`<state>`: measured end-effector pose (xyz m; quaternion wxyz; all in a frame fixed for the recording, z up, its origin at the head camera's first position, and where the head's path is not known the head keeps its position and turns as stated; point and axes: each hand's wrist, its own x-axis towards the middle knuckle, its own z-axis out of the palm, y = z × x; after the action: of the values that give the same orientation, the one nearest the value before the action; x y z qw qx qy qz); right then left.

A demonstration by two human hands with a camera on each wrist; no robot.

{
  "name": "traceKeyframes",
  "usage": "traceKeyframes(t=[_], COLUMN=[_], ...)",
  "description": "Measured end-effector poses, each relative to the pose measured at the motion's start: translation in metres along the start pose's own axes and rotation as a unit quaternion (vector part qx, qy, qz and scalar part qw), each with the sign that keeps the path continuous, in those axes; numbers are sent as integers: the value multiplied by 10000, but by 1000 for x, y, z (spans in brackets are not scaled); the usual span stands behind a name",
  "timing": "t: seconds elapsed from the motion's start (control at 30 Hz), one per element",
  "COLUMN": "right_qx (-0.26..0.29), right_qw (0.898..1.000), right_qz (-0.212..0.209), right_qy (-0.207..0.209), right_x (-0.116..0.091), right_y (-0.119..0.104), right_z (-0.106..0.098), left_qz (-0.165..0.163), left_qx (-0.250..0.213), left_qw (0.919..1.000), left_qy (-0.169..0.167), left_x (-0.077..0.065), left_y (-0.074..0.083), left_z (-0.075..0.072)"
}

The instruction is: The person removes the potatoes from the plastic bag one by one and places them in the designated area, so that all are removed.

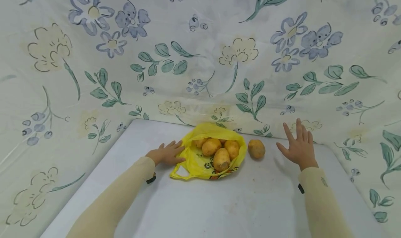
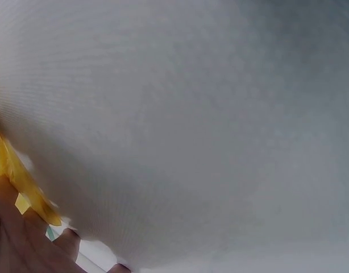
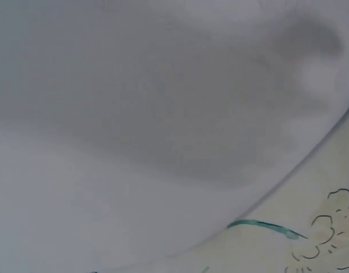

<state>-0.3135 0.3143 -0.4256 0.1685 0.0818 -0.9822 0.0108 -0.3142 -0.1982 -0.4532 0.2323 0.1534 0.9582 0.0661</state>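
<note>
A yellow plastic bag [image 1: 200, 165] lies on its side with its mouth spread toward me, and several potatoes [image 1: 221, 159] show inside it. My left hand [image 1: 167, 153] is at the bag's left edge with fingers extended, the fingertips right at the plastic. In the left wrist view, the fingers [image 2: 35, 227] overlap a strip of yellow bag. One loose potato [image 1: 256, 149] sits just right of the bag. Farther right, my right hand [image 1: 299, 147] is raised with its fingers spread and nothing in it. Only its shadow shows in the right wrist view.
The white table [image 1: 200, 210] bears a few small dirt specks in front of the loose potato. A floral-patterned sheet [image 1: 200, 74] rises behind the table's back edge and along both sides.
</note>
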Motion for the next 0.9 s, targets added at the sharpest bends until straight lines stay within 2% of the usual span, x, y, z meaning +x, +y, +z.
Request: traceKeyframes(t=[0.23, 0.53, 0.9], right_qx=[-29, 19, 115], right_qw=[9997, 9994, 9962], right_qz=[-224, -348, -864], right_qy=[74, -30, 51], right_x=[7, 12, 24], right_y=[-4, -14, -41], right_z=[-5, -9, -17], left_qz=[-18, 6, 29], left_qx=[30, 82, 49], left_qw=[10000, 10000, 10000], left_qy=[-3, -32, -19], left_x=[0, 2, 8], left_y=[1, -1, -3], left_z=[1, 4, 4])
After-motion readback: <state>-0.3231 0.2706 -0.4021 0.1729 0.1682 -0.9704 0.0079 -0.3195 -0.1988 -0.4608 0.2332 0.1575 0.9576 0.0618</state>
